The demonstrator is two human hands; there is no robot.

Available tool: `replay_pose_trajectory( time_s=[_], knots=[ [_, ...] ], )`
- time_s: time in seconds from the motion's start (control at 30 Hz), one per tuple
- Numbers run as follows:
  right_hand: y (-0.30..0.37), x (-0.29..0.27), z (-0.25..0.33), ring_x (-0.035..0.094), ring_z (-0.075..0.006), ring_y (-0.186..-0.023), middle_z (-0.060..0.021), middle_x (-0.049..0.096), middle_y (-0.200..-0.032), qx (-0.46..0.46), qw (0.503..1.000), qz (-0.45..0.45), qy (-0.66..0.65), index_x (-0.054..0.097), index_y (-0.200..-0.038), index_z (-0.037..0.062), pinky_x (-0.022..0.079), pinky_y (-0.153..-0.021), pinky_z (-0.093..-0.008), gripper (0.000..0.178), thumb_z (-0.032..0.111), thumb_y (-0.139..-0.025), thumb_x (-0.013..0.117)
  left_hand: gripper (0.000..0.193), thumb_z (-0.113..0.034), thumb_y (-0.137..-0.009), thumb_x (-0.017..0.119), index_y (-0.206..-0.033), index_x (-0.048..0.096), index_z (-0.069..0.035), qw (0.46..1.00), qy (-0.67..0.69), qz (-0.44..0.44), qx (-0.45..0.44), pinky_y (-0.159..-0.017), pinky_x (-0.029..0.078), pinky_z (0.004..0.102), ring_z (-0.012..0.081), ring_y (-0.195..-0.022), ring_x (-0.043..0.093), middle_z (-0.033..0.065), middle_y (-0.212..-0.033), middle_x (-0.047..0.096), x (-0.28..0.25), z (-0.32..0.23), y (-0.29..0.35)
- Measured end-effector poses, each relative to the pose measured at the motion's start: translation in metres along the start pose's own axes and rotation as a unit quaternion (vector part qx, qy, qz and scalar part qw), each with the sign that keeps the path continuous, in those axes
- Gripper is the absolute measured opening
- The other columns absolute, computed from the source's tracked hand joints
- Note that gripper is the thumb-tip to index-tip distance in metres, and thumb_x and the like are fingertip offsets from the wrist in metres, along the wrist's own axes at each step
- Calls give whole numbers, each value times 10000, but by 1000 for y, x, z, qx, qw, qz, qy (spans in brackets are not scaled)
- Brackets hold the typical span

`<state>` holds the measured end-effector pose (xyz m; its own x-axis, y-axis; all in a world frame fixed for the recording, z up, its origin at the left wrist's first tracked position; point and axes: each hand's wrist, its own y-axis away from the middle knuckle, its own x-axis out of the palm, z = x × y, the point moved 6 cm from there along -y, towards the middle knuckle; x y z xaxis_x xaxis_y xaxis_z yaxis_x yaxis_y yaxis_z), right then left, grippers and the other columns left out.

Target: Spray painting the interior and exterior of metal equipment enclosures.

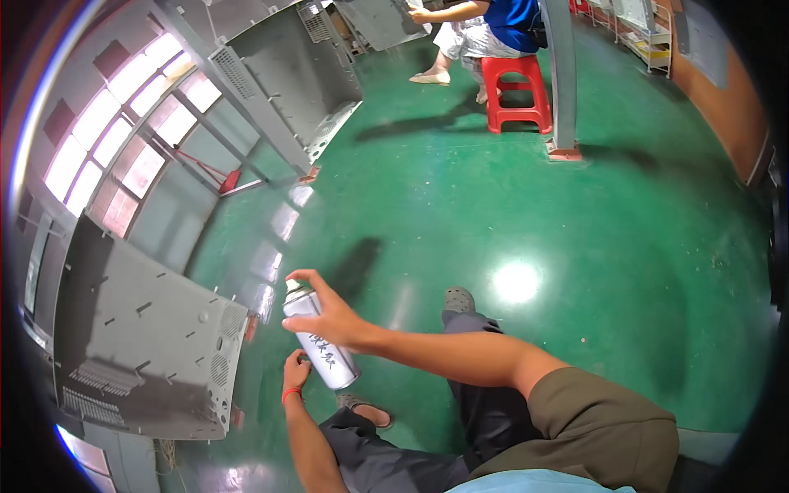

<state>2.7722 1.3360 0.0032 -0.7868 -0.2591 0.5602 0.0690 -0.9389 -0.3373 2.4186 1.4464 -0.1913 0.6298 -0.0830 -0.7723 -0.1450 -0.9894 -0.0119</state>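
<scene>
My right hand [333, 316] is wrapped around a white spray can [329, 353] with dark handwriting on its side. Its index finger rests on the nozzle at the top, and the can tilts to the upper left. Just left of the can's lower half is my left hand [296, 371], a red band on its wrist. The left fingers are curled, and whatever they may hold is hidden. Beyond it, at the left, stands a large grey sheet-metal cabinet shell [140, 337] with vent slots, small holes and several short pins.
Green floor [427, 222] stretches ahead. A grey metal post [563, 82] rises beside a red stool [516, 94], where a person in blue sits. Another grey metal shell [308, 82] stands at the far left. A red dustpan [230, 181] is near the windows; a shelf rack [649, 37] stands far right.
</scene>
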Motion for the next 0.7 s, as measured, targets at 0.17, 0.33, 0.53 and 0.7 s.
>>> replay_pose_trajectory(
  time_s=[0.17,0.33,0.53,0.7],
  knots=[
    [-3,-28,6,618,-148,-844,-65,593,-1053,42,999,-9,-7,384,-1515,196,551,-716,-347,734,151,-910,797,298,-52,-928,555,-1155,735,18,995,87,53,4,-658,541,331,165,-729,678,69,-904,739,46,-58,-26],
    [-14,-49,12,619,-150,-844,-62,593,-1060,29,999,-13,-3,387,-1508,199,549,-712,-350,724,154,-911,794,364,-73,-918,501,-1192,724,14,989,122,62,-50,-652,534,327,165,-713,663,82,-915,736,62,-78,-46],
    [-28,-56,8,621,-141,-844,-53,597,-1056,28,1000,-7,-2,388,-1505,198,549,-707,-346,720,143,-910,791,466,-25,-807,436,-1172,723,13,991,96,65,-69,-616,504,325,175,-643,594,73,-799,661,57,-52,-69],
    [-39,-65,2,623,-138,-832,-53,602,-1040,20,1000,-7,8,384,-1505,193,550,-700,-344,721,136,-911,789,413,-22,-850,449,-1155,724,17,990,113,59,-56,-625,496,321,156,-656,586,61,-796,656,63,-60,-82]
  ],
)
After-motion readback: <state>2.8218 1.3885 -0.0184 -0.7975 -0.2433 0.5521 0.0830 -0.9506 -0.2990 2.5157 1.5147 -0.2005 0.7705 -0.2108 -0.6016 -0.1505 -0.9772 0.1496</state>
